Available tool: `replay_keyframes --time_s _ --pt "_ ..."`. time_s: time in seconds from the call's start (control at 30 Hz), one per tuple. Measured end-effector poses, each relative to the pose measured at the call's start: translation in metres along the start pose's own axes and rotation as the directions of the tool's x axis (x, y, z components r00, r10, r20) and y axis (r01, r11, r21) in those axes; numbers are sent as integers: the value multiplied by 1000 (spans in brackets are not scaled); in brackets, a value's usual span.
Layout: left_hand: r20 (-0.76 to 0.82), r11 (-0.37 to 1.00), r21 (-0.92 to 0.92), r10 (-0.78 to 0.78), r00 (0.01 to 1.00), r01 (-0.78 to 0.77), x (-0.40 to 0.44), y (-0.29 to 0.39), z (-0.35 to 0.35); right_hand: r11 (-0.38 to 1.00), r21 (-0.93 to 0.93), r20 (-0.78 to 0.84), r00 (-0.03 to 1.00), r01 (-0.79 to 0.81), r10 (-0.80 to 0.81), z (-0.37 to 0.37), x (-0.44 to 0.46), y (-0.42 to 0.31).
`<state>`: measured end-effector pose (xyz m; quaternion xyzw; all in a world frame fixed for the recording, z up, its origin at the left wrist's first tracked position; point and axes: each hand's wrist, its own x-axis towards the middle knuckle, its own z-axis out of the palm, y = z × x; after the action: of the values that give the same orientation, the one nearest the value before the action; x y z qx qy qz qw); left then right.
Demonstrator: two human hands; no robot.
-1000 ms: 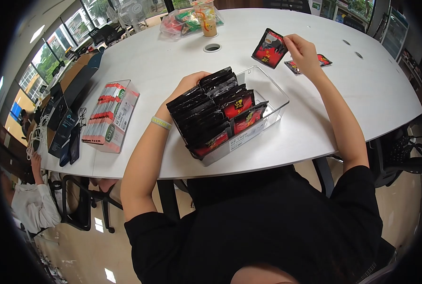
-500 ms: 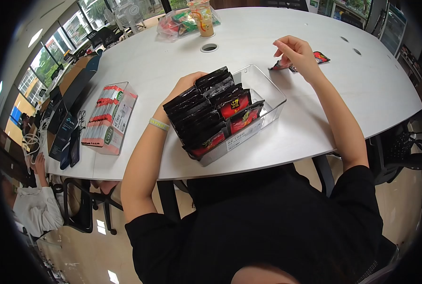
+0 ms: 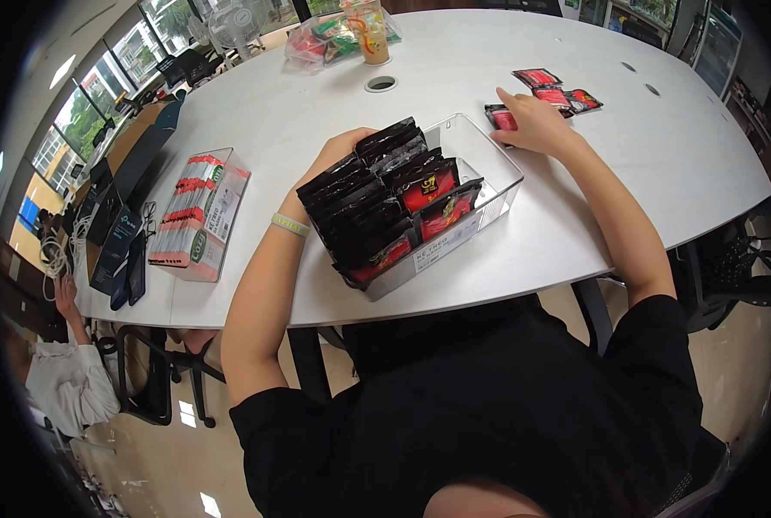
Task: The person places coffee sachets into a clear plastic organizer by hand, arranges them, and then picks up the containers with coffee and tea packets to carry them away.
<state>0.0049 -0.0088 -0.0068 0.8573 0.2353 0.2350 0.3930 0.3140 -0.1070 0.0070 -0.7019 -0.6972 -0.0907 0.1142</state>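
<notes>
A clear plastic bin (image 3: 508,192) stands tilted across the table's near side, with rows of black and red coffee sachets (image 3: 377,203) upright in its left part. My left hand (image 3: 348,145) rests against the bin's far left side; its fingers are hidden behind the sachets. Beyond the bin's right end, my right hand (image 3: 536,123) is low over the table, thumb and index finger apart around a loose sachet (image 3: 504,119). More loose sachets (image 3: 538,78) lie just past that hand, partly covered by it.
A second clear bin (image 3: 221,246) packed with red and white sticks stands at left, beside a dark cardboard box (image 3: 117,250). At the back are a drink cup (image 3: 370,39), a plastic bag (image 3: 312,47) and a cable hole (image 3: 381,84). A person in white (image 3: 70,380) sits at left.
My right hand has come down and towards me, its fingers opening from a closed pose to reach around a loose sachet. More loose sachets show behind it. My left hand and the bin stay put.
</notes>
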Motion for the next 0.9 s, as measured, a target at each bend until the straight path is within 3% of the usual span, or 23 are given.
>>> replay_keyframes --time_s 0.17,0.23,0.27,0.37,0.4,0.43,0.47,0.5,0.57,0.6,0.67,0.8,0.9 --pt "-16 999 -33 5 1000 -5 0 0 1 994 -87 92 994 64 -56 -8 -7 -7" --pt "-21 998 -59 -4 1000 3 0 0 2 958 -284 29 999 52 -45 -8 -7 -13" --pt "-14 999 -51 5 1000 -6 0 0 1 958 -282 29 998 54 -48 -4 -3 -7" --pt "-15 999 -31 6 1000 -6 -1 3 2 996 9 -216 973 83 -79 -7 6 10" --pt "-22 1000 -21 0 1000 0 0 5 2 996 7 -216 973 84 -81 -18 4 9" --pt "-24 1000 -24 0 1000 -1 0 6 2 875 448 -263 962 186 -70 -31 -2 6" --pt "-14 999 -36 0 1000 -1 0 7 2 558 785 -298 954 269 -40 -43 -8 2" --pt "-6 999 -50 0 1000 0 -1 7 2 559 785 -295 954 269 -46 -58 -17 -6" --pt "2 997 -80 -23 1000 23 -1 7 1 44 932 -356 932 359 -73 -81 -35 -29" --pt "18 994 -105 -42 999 44 0 7 1 43 933 -352 932 356 -82 -79 -38 -36" --pt "12 997 -60 -38 999 39 1 5 0 -131 919 -391 897 371 -204 -71 -44 -46" --pt "16 997 -44 -60 998 61 1 5 0 76 964 -177 831 254 -527 -55 -49 -70" --pt "12 989 -123 -86 996 86 1 3 1 170 982 8 893 77 -450 -56 -58 -92"
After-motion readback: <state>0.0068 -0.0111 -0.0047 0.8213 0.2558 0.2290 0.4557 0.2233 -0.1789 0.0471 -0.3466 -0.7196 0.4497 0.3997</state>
